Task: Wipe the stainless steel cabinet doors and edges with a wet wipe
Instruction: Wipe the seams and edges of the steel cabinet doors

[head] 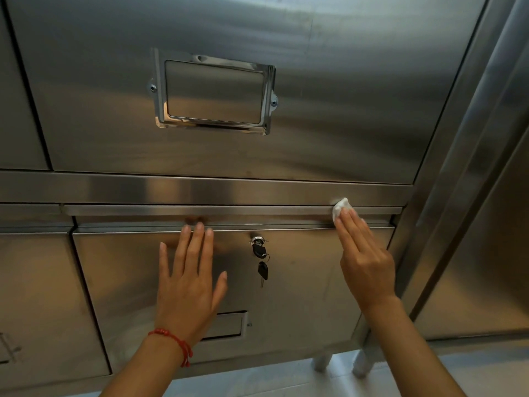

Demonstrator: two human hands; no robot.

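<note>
A stainless steel cabinet fills the view. Its lower door (300,282) has a folded top edge (229,210) running left to right. My right hand (363,253) presses a small white wet wipe (339,207) against the right end of that edge with straight fingers. My left hand (189,276) lies flat on the lower door, fingers spread and tips touching the edge. A red string bracelet sits on my left wrist. The upper door (343,110) is above the horizontal rail (200,189).
A lock with black keys (261,259) hangs in the lower door between my hands. A shiny label holder (214,91) is screwed to the upper door. A vertical steel post (458,167) borders the right. Cabinet legs (323,362) stand on a pale floor.
</note>
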